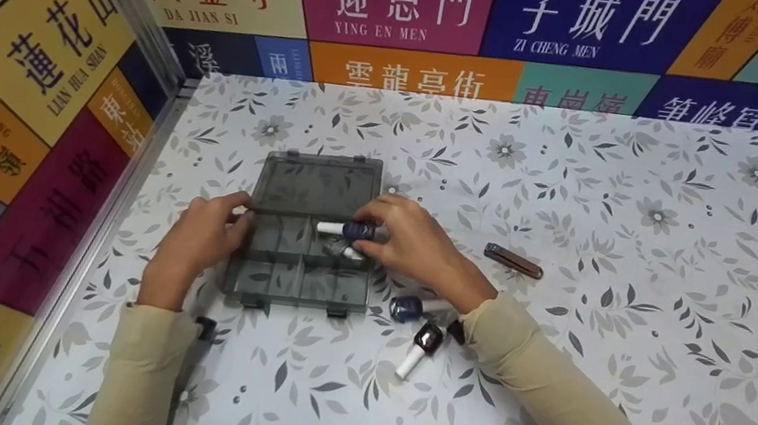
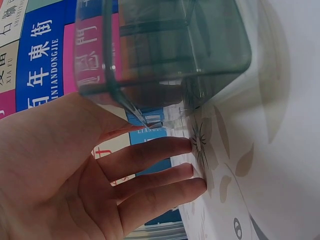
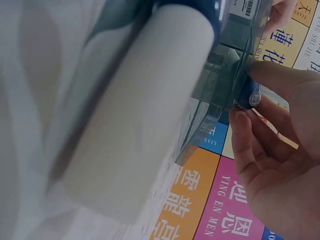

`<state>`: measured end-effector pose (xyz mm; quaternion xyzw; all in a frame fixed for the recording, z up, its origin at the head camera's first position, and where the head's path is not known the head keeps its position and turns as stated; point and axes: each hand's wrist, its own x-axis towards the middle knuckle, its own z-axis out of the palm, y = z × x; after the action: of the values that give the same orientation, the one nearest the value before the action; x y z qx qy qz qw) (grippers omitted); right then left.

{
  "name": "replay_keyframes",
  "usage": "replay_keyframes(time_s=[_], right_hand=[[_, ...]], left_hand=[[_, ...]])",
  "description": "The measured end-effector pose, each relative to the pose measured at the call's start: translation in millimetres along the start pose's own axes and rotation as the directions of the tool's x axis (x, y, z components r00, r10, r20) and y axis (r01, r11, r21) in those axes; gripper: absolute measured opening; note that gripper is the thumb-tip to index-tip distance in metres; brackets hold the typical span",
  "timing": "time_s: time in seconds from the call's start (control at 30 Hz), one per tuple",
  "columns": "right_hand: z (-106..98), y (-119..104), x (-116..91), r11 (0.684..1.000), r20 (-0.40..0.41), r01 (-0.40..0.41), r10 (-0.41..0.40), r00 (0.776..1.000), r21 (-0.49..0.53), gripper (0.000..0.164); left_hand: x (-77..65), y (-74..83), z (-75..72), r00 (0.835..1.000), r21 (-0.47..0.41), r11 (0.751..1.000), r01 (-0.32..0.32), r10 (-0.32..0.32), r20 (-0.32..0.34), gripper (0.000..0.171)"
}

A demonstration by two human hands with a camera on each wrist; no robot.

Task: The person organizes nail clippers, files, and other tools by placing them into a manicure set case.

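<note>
The right hand (image 1: 408,239) pinches 1 blue bottle (image 1: 358,230) sideways, cap (image 1: 330,228) pointing left over the box (image 1: 296,301), just right of the spread left hand (image 1: 202,232).

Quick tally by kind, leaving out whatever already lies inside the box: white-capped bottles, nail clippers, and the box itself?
White-capped bottles: 3 (held bottle, loose blue bottle, loose dark red bottle)
Nail clipper: 1
Compartment box: 1
Total: 5
Uncounted: a dark item partly hidden by the right sleeve.
</note>
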<state>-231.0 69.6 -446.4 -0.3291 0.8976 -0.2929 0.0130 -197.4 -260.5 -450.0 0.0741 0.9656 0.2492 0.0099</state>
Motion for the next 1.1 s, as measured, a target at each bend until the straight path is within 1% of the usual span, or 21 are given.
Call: replay_keyframes(time_s=[0.2, 0.37, 0.5, 0.63, 0.9, 1.0, 1.1], right_hand=[[-3, -1, -3, 1.0, 0.031, -0.018, 0.017, 0.999, 0.01, 0.038], [-8, -1, -7, 0.999, 0.043, -0.036, 0.035, 0.998, 0.029, 0.036], [-14, 3, -8, 0.999, 0.031, -0.007, 0.006, 0.999, 0.039, 0.031], [-22, 7, -12, 0.999, 0.018, 0.026, -0.027, 0.999, 0.044, 0.027], [-35, 14, -25, 0.999, 0.003, 0.03, -0.031, 1.0, 0.019, 0.023], [-39, 17, -32, 1.0, 0.018, 0.019, -0.019, 1.0, 0.01, 0.023], [-40, 18, -38, 1.0, 0.049, -0.001, 0.001, 0.999, 0.009, 0.025]], left_hand=[[0.4, 0.0, 0.5, 1.0, -0.003, 1.0, -0.004, 0.004, -0.002, 0.02], [0.2, 0.6, 0.4, 1.0, -0.002, 1.0, -0.025, 0.025, -0.012, 0.019], [0.3, 1.2, 0.3, 0.999, 0.002, 0.999, -0.032, 0.033, -0.019, 0.019], [-0.5, 1.5, -0.2, 1.0, -0.002, 1.0, -0.026, 0.026, -0.018, 0.019], [-0.8, 0.4, 0.3, 1.0, -0.005, 1.0, -0.011, 0.01, -0.011, 0.021], [0.0, -0.4, 0.5, 1.0, -0.006, 1.0, -0.011, 0.011, -0.005, 0.022], [0.7, -1.0, 0.5, 1.0, -0.005, 1.0, -0.011, 0.011, -0.006, 0.021]])
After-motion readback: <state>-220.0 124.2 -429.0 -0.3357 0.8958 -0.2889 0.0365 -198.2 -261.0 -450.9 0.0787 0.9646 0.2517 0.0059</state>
